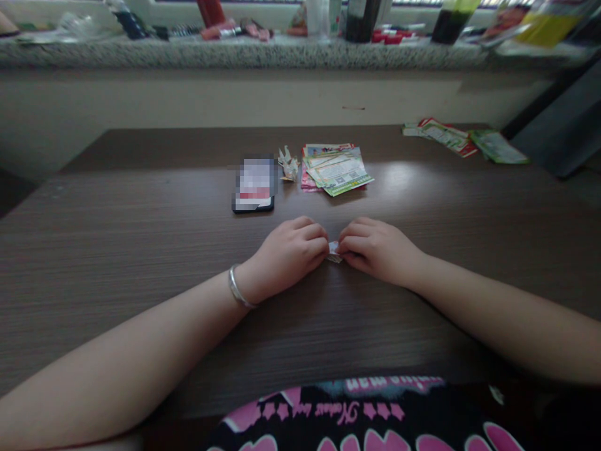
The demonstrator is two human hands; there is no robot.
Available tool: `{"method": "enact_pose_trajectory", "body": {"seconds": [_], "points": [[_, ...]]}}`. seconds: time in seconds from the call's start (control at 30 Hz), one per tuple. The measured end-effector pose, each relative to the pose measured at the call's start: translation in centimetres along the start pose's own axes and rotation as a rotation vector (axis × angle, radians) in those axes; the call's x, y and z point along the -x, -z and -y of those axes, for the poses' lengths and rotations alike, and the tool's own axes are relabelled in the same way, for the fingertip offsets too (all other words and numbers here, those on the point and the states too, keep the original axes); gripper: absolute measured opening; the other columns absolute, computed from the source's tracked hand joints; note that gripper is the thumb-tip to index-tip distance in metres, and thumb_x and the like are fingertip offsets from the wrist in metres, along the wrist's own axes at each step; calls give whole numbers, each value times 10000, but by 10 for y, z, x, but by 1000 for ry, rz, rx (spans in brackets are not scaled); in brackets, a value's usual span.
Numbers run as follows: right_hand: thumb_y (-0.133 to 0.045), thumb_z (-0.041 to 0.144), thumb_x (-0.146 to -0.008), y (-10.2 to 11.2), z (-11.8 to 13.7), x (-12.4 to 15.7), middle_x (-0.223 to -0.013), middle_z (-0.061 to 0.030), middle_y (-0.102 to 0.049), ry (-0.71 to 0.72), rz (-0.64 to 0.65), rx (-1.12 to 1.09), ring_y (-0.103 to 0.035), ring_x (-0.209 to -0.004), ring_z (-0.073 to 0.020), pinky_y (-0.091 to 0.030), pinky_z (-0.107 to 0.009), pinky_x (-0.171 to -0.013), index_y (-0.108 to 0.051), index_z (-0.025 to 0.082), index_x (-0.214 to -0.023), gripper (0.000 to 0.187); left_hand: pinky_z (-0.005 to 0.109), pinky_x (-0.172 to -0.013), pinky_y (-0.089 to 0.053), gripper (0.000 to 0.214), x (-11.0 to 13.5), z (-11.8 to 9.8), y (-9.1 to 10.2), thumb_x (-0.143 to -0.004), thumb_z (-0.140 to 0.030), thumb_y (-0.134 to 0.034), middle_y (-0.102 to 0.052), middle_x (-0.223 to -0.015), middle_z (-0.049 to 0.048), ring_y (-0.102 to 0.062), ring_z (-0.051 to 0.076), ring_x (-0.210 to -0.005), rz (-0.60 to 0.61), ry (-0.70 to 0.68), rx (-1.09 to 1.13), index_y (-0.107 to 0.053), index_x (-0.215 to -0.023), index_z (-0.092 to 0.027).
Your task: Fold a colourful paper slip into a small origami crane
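Note:
Both my hands rest on the dark wooden table [141, 250], knuckles up, fingers curled. My left hand [288, 250], with a silver bangle on its wrist, and my right hand [375, 249] meet in the middle and pinch a small folded piece of paper [334, 252] between their fingertips. Only a small white corner of the paper shows between the hands. Beyond them lies a stack of printed paper squares [335, 168], and beside it stands a small folded paper figure [288, 164].
A phone [254, 185] lies face up left of the paper figure. More printed leaflets [451, 136] lie at the table's far right. A stone ledge [235, 53] behind the table carries bottles and clutter. A dark panel [558, 131] leans at right.

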State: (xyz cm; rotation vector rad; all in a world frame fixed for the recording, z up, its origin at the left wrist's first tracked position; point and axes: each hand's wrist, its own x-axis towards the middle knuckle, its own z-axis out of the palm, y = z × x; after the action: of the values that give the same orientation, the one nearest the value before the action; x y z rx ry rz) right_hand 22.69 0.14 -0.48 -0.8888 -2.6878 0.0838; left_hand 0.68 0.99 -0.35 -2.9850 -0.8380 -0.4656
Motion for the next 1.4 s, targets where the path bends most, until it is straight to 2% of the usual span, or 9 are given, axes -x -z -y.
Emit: {"method": "enact_pose_trajectory", "body": {"seconds": [0.2,0.3,0.47,0.87,1.0,1.17,1.4], "points": [[-528,217,-903,7,3,4,-932,-51,-707,54,65,84,-604,-839,-179,-446,-308,-741,-713,201,-908,186,303,-814,-492,169,3,-2,6,-921,-224,-508,-648,-940,51,-561,178,-902,87,-69,-71,-664,-878,-176],[-519,220,-911,10,2,5,-975,-55,-715,67,76,100,-617,-853,-181,-443,-307,-725,-718,214,-959,205,313,-817,-493,162,6,-3,10,-926,-218,-504,-651,-985,54,-569,186,-939,146,-87,-105,-660,-956,-189],[-523,210,-906,14,-1,9,-1052,-31,-716,64,111,87,-619,-919,-187,-448,-311,-750,-714,246,-1012,221,329,-820,-489,228,9,-3,15,-952,-239,-460,-662,-1023,53,-584,190,-951,163,-114,-129,-648,-1078,-216],[-526,227,-901,19,-9,14,-1066,-29,-714,74,174,126,-596,-975,-198,-454,-322,-785,-716,238,-1000,215,321,-834,-496,238,8,2,31,-902,-198,-486,-681,-1109,21,-631,189,-973,287,-132,-122,-693,-1018,-216],[-516,215,-906,20,-7,15,-1100,-37,-707,96,170,146,-599,-976,-199,-469,-324,-781,-709,219,-1001,215,338,-871,-486,243,8,3,32,-888,-182,-485,-689,-1132,5,-646,190,-989,295,-114,-118,-696,-1005,-218],[-461,195,-919,19,-3,16,-1256,-61,-642,122,146,157,-601,-1026,-218,-503,-345,-786,-691,166,-1032,258,343,-872,-484,214,10,4,32,-856,-171,-519,-702,-1107,10,-660,193,-973,269,-105,-91,-705,-953,-211],[-479,219,-903,17,-5,15,-1156,-97,-681,151,126,73,-603,-1012,-221,-510,-361,-812,-678,159,-1030,244,329,-872,-487,211,11,4,31,-878,-202,-514,-700,-1100,24,-646,188,-986,217,-65,-89,-709,-957,-216]]}}
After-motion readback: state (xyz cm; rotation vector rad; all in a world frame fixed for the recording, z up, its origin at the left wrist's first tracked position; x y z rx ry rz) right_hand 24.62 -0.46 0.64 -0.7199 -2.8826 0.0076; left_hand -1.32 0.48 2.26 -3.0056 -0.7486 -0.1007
